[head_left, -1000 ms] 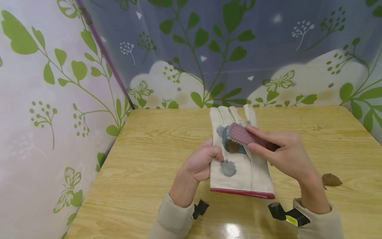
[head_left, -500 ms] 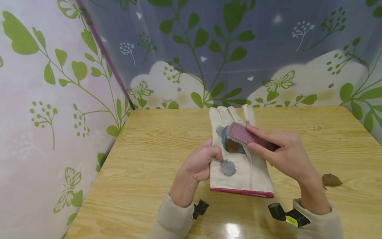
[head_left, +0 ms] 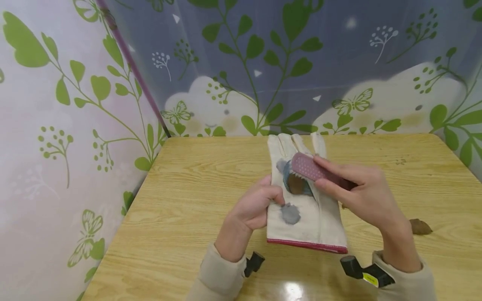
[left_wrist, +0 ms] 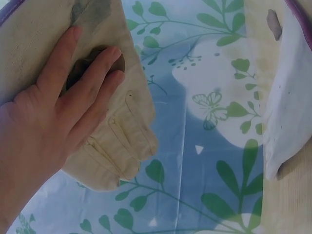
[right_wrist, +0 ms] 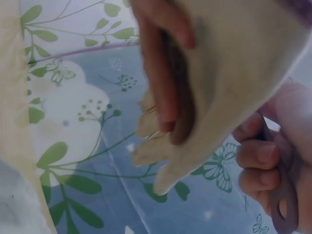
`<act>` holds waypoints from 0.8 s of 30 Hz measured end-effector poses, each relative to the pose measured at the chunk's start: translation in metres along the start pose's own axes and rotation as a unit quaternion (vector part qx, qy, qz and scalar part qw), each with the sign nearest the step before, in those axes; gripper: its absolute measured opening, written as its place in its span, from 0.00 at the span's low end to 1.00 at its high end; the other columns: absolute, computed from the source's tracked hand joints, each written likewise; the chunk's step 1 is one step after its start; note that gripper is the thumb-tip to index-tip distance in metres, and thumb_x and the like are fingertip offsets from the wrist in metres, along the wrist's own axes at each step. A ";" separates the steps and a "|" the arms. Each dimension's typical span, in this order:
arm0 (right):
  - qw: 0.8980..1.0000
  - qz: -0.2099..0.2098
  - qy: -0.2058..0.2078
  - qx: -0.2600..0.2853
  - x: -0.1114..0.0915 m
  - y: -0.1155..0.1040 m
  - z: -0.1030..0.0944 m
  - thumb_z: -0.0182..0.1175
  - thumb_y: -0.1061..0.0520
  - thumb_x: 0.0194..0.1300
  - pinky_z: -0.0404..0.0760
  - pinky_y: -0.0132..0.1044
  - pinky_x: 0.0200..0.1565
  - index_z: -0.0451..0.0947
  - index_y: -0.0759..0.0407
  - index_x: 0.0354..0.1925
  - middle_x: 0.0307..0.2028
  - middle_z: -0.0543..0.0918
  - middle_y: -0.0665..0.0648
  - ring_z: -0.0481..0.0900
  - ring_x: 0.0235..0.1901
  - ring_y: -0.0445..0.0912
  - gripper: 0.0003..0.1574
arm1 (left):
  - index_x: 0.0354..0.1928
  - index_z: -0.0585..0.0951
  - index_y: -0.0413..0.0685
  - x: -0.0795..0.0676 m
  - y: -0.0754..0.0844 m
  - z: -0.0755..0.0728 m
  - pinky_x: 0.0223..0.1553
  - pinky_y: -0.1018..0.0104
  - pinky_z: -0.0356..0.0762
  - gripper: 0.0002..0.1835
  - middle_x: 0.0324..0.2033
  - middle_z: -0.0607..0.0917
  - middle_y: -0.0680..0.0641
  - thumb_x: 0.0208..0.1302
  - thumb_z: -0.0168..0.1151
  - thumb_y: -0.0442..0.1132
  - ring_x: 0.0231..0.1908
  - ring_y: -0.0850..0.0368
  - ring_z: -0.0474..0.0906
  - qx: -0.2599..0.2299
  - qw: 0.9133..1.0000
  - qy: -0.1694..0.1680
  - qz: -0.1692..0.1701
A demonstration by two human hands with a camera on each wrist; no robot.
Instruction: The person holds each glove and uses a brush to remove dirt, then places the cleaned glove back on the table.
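Note:
In the head view, an off-white cloth glove (head_left: 301,232) with a red hem is held up over the table, fingers pointing away. It bears a grey blotch (head_left: 290,214) and a blue-rimmed brown patch (head_left: 296,184). My left hand (head_left: 256,205) grips its left edge, thumb in front. The left wrist view shows this hand's fingers (left_wrist: 90,83) behind, pressing over a dark brown, rounded thing (left_wrist: 118,62). My right hand (head_left: 361,190) pinches a mauve brush (head_left: 310,168), its bristles against or just above the brown patch. In the right wrist view, the handle (right_wrist: 286,207) ends in a hole.
A crumpled brown leaf-like piece (head_left: 421,227) lies on the wooden table (head_left: 196,188) at right. Patterned wall coverings (head_left: 241,62) stand behind and to the left. A white cloth piece (left_wrist: 295,97) with a purple edge lies on the table in the left wrist view.
The glove, both hands and the brush have shifted slightly to the right together. The brush stays over the same part of the glove, and both holds are unchanged.

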State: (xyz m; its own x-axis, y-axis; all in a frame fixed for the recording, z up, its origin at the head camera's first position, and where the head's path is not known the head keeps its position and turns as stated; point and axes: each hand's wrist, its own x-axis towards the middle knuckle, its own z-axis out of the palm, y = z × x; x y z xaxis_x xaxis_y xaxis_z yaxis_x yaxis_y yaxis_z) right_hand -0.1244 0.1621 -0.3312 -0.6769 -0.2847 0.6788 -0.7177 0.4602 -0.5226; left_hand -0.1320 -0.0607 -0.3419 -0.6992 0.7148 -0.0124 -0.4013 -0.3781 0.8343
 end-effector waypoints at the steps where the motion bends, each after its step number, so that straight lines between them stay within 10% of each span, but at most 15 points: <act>1: 1.000 -0.008 -0.019 0.006 -0.001 -0.001 -0.001 0.72 0.69 0.42 0.71 0.20 0.28 0.81 0.55 0.52 0.42 0.86 0.54 0.78 0.31 0.33 0.35 | 0.69 0.55 0.41 0.000 0.000 0.000 0.55 0.54 0.71 0.42 0.59 0.69 0.35 0.43 0.35 0.21 0.56 0.48 0.70 0.003 1.000 0.000 0.001; 6: 0.998 -0.013 -0.057 0.020 -0.001 -0.003 0.003 0.72 0.67 0.46 0.70 0.22 0.26 0.80 0.54 0.54 0.41 0.85 0.53 0.74 0.27 0.34 0.34 | 0.70 0.56 0.41 0.001 0.000 0.000 0.56 0.53 0.71 0.43 0.62 0.65 0.30 0.43 0.36 0.20 0.57 0.46 0.70 0.004 1.000 -0.005 0.005; 14: 0.999 0.043 0.025 0.019 -0.002 0.009 0.003 0.69 0.72 0.47 0.73 0.20 0.30 0.79 0.59 0.54 0.46 0.84 0.59 0.79 0.33 0.33 0.33 | 0.68 0.57 0.40 0.001 -0.004 0.002 0.50 0.59 0.75 0.41 0.52 0.74 0.41 0.44 0.36 0.20 0.51 0.52 0.73 -0.001 1.000 -0.007 -0.005; 20: 0.999 -0.020 -0.042 0.027 -0.002 0.003 0.000 0.73 0.70 0.41 0.72 0.22 0.29 0.82 0.56 0.51 0.43 0.85 0.54 0.78 0.31 0.35 0.35 | 0.69 0.56 0.42 0.001 -0.002 0.000 0.54 0.54 0.73 0.42 0.60 0.69 0.34 0.44 0.35 0.21 0.56 0.47 0.71 -0.002 1.000 -0.002 0.004; 24: 0.998 0.015 -0.043 0.032 0.000 0.000 0.003 0.70 0.68 0.48 0.73 0.22 0.30 0.79 0.54 0.55 0.46 0.84 0.56 0.78 0.33 0.33 0.33 | 0.70 0.56 0.41 0.002 -0.002 0.001 0.54 0.55 0.73 0.43 0.61 0.67 0.32 0.44 0.36 0.21 0.56 0.47 0.71 -0.001 1.000 -0.015 0.003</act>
State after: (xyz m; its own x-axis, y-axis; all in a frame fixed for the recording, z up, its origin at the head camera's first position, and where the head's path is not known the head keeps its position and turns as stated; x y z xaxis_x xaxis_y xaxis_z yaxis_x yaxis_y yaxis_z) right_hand -0.1246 0.1599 -0.3327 -0.7074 -0.3444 0.6172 -0.7043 0.4160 -0.5752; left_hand -0.1317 -0.0581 -0.3430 -0.6837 0.7297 0.0097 -0.3980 -0.3839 0.8332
